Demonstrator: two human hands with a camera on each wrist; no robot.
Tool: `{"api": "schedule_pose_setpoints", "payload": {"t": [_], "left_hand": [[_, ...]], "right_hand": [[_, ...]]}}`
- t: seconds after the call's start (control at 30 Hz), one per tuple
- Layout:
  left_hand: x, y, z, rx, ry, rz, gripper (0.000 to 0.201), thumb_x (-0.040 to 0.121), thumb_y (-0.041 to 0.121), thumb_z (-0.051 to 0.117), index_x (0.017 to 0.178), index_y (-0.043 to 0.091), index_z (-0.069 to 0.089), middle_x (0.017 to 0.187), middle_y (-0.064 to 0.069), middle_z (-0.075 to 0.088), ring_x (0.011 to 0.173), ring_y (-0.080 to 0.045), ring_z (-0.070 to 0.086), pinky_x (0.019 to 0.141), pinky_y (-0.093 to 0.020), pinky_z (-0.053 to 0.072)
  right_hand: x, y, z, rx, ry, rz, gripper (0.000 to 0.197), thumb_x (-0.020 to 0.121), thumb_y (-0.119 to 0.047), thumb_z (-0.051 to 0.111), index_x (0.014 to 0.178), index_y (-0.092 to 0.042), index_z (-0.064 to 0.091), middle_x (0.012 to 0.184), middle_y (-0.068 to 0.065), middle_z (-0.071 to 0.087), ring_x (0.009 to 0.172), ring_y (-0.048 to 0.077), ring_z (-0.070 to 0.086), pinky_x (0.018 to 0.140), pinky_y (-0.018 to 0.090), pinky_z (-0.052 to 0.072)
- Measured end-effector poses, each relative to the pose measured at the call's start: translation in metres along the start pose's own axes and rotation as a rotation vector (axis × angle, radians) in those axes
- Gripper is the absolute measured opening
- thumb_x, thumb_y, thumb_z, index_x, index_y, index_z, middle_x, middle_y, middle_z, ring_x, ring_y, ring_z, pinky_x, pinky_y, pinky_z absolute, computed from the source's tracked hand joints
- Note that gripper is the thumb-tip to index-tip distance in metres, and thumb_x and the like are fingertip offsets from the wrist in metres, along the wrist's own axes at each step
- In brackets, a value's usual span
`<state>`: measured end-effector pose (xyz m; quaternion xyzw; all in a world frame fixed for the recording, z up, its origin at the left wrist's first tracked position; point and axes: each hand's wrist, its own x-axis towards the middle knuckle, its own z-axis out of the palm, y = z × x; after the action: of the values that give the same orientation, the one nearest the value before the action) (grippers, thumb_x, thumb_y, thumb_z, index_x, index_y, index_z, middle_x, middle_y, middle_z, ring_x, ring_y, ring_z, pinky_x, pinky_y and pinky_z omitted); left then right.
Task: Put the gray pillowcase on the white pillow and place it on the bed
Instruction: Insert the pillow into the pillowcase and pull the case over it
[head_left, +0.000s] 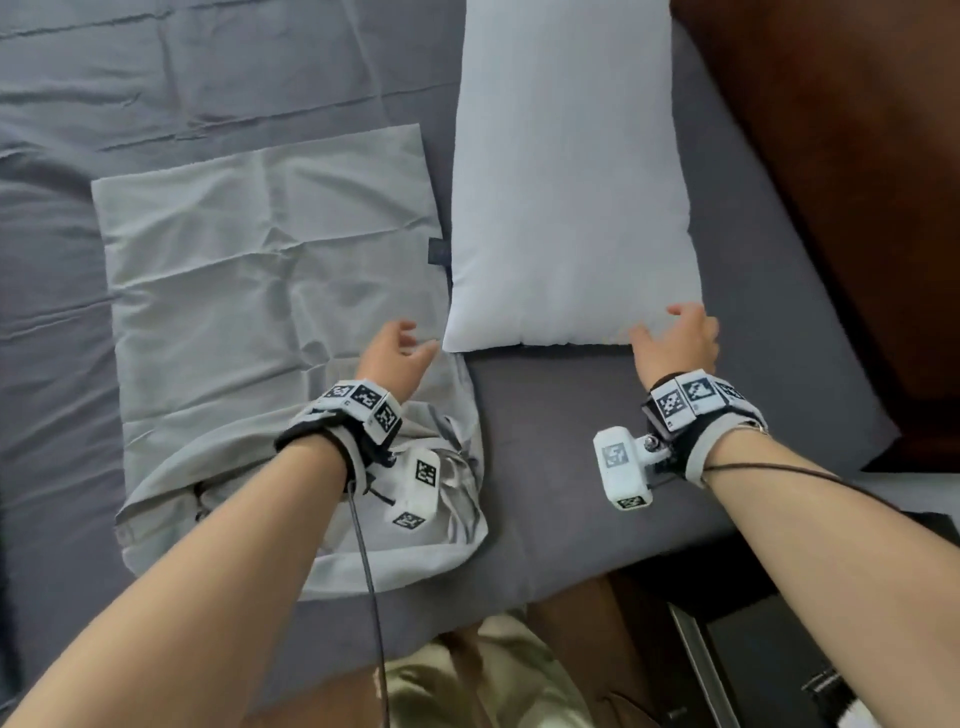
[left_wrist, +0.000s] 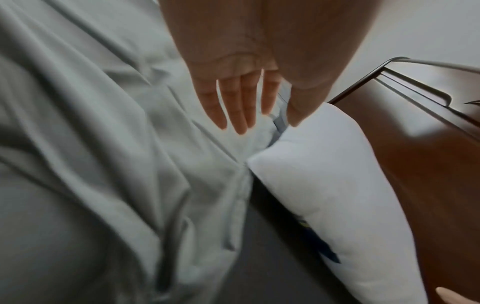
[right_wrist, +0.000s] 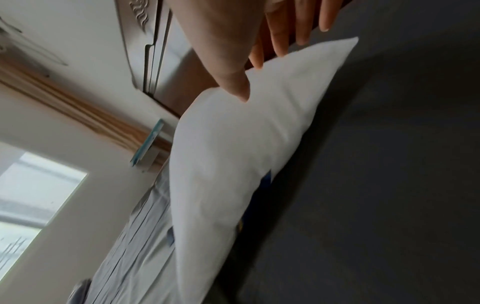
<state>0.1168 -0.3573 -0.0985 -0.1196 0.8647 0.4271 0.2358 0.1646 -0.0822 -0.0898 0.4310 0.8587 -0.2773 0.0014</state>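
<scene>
Overhead, from the head camera, a plump white rectangular pillow (head_left: 569, 176) lies lengthwise on a bed covered in a dark gray fitted sheet (head_left: 561, 447), its far end cut off by the top of the frame. Just beside it on the left, a flat, creased light gray fabric pillowcase (head_left: 270, 260) is spread on the same sheet, its near end rumpled and partly hidden under the left forearm. The left hand (head_left: 397, 353) hovers over the pillowcase near the pillow's near left corner, fingers loose and holding nothing. The right hand (head_left: 675, 343) sits at the pillow's near right corner with fingers spread; whether it presses the fabric is hard to tell. A dark brown wooden headboard (head_left: 841, 156) fills the upper right. Next, the blurred left wrist view shows the left hand (left_wrist: 241, 86) with straight fingers above the pillowcase (left_wrist: 103, 144), the pillow (left_wrist: 337, 195) to the right. Last, in the right wrist view the right hand (right_wrist: 249, 47) has its thumb touching the pillow (right_wrist: 246, 154) and its fingers extended over the far edge, their bases cut off by the frame.
</scene>
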Motion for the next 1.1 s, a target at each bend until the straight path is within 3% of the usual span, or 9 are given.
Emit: {"api": "schedule_pose_setpoints", "payload": {"t": [0.1, 0.17, 0.4, 0.53, 0.6, 0.7, 0.93, 1.03, 1.1], "left_hand": [[0.019, 0.031, 0.034, -0.058, -0.018, -0.016, 0.074, 0.086, 0.039, 0.062, 0.144, 0.008, 0.028, 0.147, -0.011, 0.039, 0.128, -0.025, 0.047, 0.105, -0.031, 0.037], [0.031, 0.045, 0.053, -0.085, -0.036, -0.051, 0.078, 0.086, 0.039, 0.062, 0.144, 0.005, 0.023, 0.147, -0.01, 0.039, 0.133, -0.023, 0.042, 0.099, -0.02, 0.03], [0.068, 0.065, 0.079, -0.12, -0.009, -0.047, 0.064, 0.082, 0.029, 0.067, 0.132, 0.001, 0.037, 0.129, -0.012, 0.055, 0.12, -0.027, 0.054, 0.099, -0.03, 0.042], [0.059, 0.082, 0.08, -0.027, -0.027, 0.081, 0.021, 0.091, 0.016, 0.043, 0.101, 0.006, 0.059, 0.098, -0.013, 0.058, 0.092, -0.028, 0.055, 0.079, -0.029, 0.039], [0.047, 0.084, 0.074, -0.04, -0.093, 0.087, 0.022, 0.091, 0.018, 0.041, 0.077, 0.014, 0.057, 0.088, -0.01, 0.057, 0.082, -0.025, 0.053, 0.075, -0.033, 0.041], [0.019, 0.082, 0.06, -0.017, -0.22, 0.055, 0.02, 0.088, 0.018, 0.045, 0.073, 0.018, 0.058, 0.074, -0.005, 0.057, 0.075, -0.024, 0.052, 0.065, -0.029, 0.043], [-0.077, 0.049, 0.018, 0.145, -0.549, -0.124, 0.012, 0.087, 0.016, 0.054, 0.078, 0.016, 0.062, 0.07, -0.001, 0.061, 0.065, -0.019, 0.056, 0.055, -0.023, 0.042], [-0.103, 0.025, 0.017, 0.14, -0.604, -0.211, 0.011, 0.069, 0.027, 0.06, 0.074, 0.018, 0.063, 0.07, -0.001, 0.061, 0.063, -0.017, 0.055, 0.054, -0.022, 0.042], [-0.107, 0.012, 0.022, 0.146, -0.598, -0.22, 0.013, 0.063, 0.031, 0.06, 0.071, 0.021, 0.063, 0.072, 0.0, 0.061, 0.069, -0.018, 0.056, 0.058, -0.024, 0.042]], "right_hand": [[0.03, 0.011, -0.006, 0.058, 0.004, 0.04, 0.067, 0.079, -0.027, 0.065, 0.138, -0.014, 0.036, 0.145, 0.011, 0.035, 0.125, 0.038, 0.045, 0.1, 0.043, 0.039], [0.046, 0.016, -0.008, 0.122, -0.043, 0.052, 0.079, 0.079, -0.029, 0.067, 0.145, -0.012, 0.027, 0.15, 0.012, 0.03, 0.131, 0.034, 0.04, 0.106, 0.039, 0.034], [0.079, 0.029, -0.005, 0.273, -0.305, 0.116, 0.101, 0.081, -0.041, 0.07, 0.151, -0.012, 0.004, 0.152, 0.01, 0.036, 0.137, 0.025, 0.039, 0.113, 0.034, 0.03], [0.08, 0.027, -0.01, 0.197, -0.334, 0.076, 0.076, 0.085, -0.044, 0.064, 0.145, -0.012, 0.03, 0.143, 0.008, 0.046, 0.13, 0.025, 0.046, 0.106, 0.032, 0.034], [0.073, 0.03, -0.015, 0.158, -0.313, 0.05, 0.065, 0.085, -0.047, 0.061, 0.138, -0.015, 0.042, 0.138, 0.006, 0.05, 0.128, 0.025, 0.048, 0.108, 0.035, 0.036], [0.061, 0.037, -0.03, 0.082, -0.272, 0.002, 0.059, 0.082, -0.05, 0.062, 0.13, -0.019, 0.049, 0.137, 0.006, 0.049, 0.127, 0.027, 0.046, 0.108, 0.041, 0.037], [0.034, 0.044, -0.068, 0.093, -0.473, 0.153, 0.098, 0.075, -0.06, 0.067, 0.148, -0.014, 0.021, 0.153, 0.008, 0.032, 0.138, 0.028, 0.037, 0.11, 0.038, 0.033], [0.021, 0.05, -0.067, -0.049, -0.66, 0.274, 0.121, 0.062, -0.077, 0.063, 0.152, -0.02, 0.005, 0.159, 0.008, 0.019, 0.144, 0.033, 0.026, 0.114, 0.045, 0.029], [0.011, 0.053, -0.06, -0.088, -0.685, 0.3, 0.12, 0.065, -0.072, 0.066, 0.153, -0.018, 0.004, 0.159, 0.008, 0.021, 0.143, 0.033, 0.027, 0.108, 0.042, 0.033]]}}
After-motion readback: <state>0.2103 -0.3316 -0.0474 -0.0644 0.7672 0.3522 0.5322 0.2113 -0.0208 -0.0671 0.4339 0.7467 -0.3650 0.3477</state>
